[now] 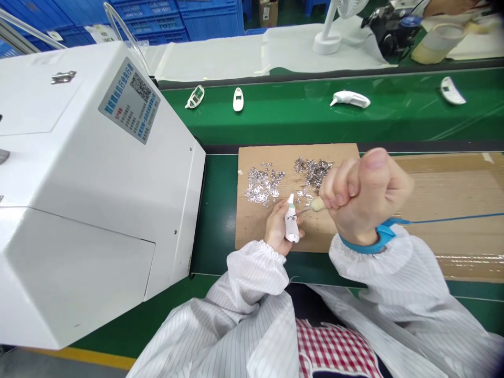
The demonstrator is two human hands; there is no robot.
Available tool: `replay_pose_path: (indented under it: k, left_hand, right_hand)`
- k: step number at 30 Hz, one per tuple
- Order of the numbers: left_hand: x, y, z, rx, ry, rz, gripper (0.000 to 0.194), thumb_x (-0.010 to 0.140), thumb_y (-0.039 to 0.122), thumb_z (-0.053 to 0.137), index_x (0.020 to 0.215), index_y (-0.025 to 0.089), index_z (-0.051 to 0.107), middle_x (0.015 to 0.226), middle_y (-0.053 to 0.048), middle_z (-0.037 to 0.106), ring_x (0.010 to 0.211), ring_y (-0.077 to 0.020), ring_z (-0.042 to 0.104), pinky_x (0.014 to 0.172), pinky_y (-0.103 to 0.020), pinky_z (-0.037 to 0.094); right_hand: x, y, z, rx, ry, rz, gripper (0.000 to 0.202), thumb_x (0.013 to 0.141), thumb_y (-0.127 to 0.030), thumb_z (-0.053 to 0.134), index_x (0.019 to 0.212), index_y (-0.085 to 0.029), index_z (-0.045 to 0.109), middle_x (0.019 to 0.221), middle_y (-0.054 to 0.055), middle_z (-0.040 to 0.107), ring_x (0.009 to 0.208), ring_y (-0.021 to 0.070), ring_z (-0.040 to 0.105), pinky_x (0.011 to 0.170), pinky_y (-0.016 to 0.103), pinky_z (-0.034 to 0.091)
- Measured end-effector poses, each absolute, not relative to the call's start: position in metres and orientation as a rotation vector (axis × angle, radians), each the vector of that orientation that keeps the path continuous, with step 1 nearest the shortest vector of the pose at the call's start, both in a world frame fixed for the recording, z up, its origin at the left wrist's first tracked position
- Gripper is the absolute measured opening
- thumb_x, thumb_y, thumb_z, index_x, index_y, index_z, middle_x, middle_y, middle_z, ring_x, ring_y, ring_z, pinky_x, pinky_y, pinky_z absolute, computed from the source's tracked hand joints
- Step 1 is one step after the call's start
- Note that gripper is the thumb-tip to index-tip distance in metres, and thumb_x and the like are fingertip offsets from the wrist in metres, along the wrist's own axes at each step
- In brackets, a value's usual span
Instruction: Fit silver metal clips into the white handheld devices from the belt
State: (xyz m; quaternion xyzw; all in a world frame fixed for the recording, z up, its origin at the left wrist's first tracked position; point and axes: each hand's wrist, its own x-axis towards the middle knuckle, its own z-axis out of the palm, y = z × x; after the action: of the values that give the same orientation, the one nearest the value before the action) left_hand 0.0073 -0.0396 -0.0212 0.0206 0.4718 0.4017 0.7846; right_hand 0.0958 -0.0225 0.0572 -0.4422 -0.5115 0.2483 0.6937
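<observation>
My left hand (277,227) is closed around a white ear thermometer housing (291,227), whose narrow probe end points away from me. Small metal bits show across the middle of the housing. Raised in a fist, my right hand (360,186) grips the pale handle of a thin-shafted hand tool (317,204). The tool's metal shaft slants down to the left, and its tip meets the housing near those bits; the tip's shape is too small to tell. Beyond my hands lie a pile of flat shiny metal pieces (260,186) and a darker pile of small metal parts (315,172).
A cardboard sheet (252,231) lies under the piles. At left stands a large white machine (98,210). Along the green conveyor belt (283,115) sit several thermometer parts, including a thermometer body (350,98). A blue wrist strap (370,244) trails its cord to the right.
</observation>
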Motion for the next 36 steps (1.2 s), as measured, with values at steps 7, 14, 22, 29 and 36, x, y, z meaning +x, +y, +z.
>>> replay_pose_path:
  k: [7,14,22,29,36]
  left_hand:
    - [0.007,-0.04,-0.02,0.039,0.988,0.867,0.005,0.097,0.022,0.041,0.102,0.023,0.043,0.074,0.002,0.052,0.046,-0.0094,0.049,0.037,-0.019,0.036]
    - [0.008,-0.039,-0.019,0.037,1.001,0.885,0.006,0.099,0.021,0.038,0.103,0.023,0.043,0.07,0.003,0.051,0.044,-0.0087,0.047,0.035,-0.018,0.032]
    - [0.006,-0.039,-0.02,0.051,0.997,0.858,0.008,0.098,0.02,0.039,0.104,0.021,0.045,0.07,0.003,0.053,0.043,-0.0085,0.047,0.035,-0.017,0.033]
    - [-0.037,0.027,0.013,0.131,1.002,1.029,0.023,0.098,0.017,0.039,0.115,0.01,0.053,0.081,-0.008,0.065,0.057,-0.0139,0.061,0.045,-0.023,0.049]
    - [-0.003,0.176,0.002,0.544,1.348,1.02,0.027,0.097,0.015,0.043,0.121,0.012,0.055,0.092,-0.008,0.059,0.074,-0.0127,0.064,0.065,-0.024,0.059]
  right_hand:
    - [0.101,-0.024,0.056,-1.007,-1.189,0.521,0.052,0.096,-0.057,0.044,0.054,-0.028,0.041,0.043,-0.005,0.024,0.032,0.0127,0.032,0.033,0.031,0.027]
    - [0.096,-0.023,0.055,-0.885,-1.157,0.615,0.053,0.096,-0.049,0.051,0.052,-0.026,0.033,0.042,-0.006,0.027,0.031,0.01,0.029,0.032,0.029,0.025]
    - [0.101,-0.015,0.058,-0.694,-1.077,0.744,0.049,0.092,-0.038,0.061,0.051,-0.024,0.039,0.042,-0.008,0.032,0.031,0.007,0.029,0.032,0.026,0.022]
    - [0.171,-0.019,0.029,-1.583,-1.491,0.651,0.025,0.085,-0.033,0.07,0.066,-0.021,0.06,0.055,-0.002,0.059,0.049,0.0101,0.052,0.049,0.026,0.037]
    - [0.154,-0.038,-0.057,-1.943,-2.087,0.58,0.013,0.094,-0.028,0.055,0.091,-0.021,0.065,0.09,0.004,0.074,0.075,0.0209,0.069,0.059,0.03,0.041]
